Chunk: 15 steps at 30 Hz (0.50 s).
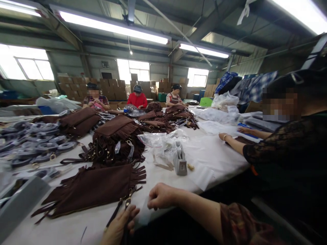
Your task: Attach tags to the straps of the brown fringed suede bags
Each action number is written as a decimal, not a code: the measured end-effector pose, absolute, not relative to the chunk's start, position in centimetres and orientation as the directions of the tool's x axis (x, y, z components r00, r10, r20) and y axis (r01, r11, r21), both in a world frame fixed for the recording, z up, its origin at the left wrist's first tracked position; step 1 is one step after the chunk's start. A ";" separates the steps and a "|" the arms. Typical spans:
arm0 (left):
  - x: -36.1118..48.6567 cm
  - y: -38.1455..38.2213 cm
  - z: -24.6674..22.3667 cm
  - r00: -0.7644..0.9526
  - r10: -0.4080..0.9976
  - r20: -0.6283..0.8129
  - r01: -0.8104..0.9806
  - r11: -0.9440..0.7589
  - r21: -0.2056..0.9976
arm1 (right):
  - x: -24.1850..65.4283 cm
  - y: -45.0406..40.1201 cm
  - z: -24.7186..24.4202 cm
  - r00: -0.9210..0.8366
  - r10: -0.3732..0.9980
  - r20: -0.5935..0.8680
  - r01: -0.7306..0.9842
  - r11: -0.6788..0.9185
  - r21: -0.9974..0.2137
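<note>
A dark brown fringed bag [94, 190] lies flat on the white-covered table in front of me. From its right corner, a strap with a gold clasp [127, 202] runs down to my left hand [122, 223], whose fingers are closed around the strap. To the right, at the table's near edge, my right hand [161, 196] is closed, thumb and fingers pinched together. A thin, translucent piece of clear plastic [144, 212] shows at its fingertips, between the two hands; its outline is faint.
Brown fringed bags [117, 136] are piled behind the flat one. Grey coiled straps [38, 136] lie left, near a grey box [25, 204]. A tape dispenser [180, 161] stands beside loose clear plastic bags [163, 143]. A co-worker's hands [224, 136] work at the right; several people sit across.
</note>
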<state>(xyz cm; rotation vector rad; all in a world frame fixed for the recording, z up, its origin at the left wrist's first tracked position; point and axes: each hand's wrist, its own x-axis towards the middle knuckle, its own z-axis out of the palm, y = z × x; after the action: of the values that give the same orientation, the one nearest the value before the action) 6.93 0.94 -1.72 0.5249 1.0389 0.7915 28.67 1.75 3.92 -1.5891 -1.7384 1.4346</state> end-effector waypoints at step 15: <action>7.7 0.9 -3.0 0.205 0.901 -0.381 0.163 0.353 0.921 | 22.2 2.5 -0.9 0.150 0.944 -0.293 -0.097 -0.281 -0.955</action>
<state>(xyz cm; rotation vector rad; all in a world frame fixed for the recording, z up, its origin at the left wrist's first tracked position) 7.70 0.90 -2.99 1.1115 1.2771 0.7006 22.23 2.49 -0.86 -1.4344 -0.8802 1.3258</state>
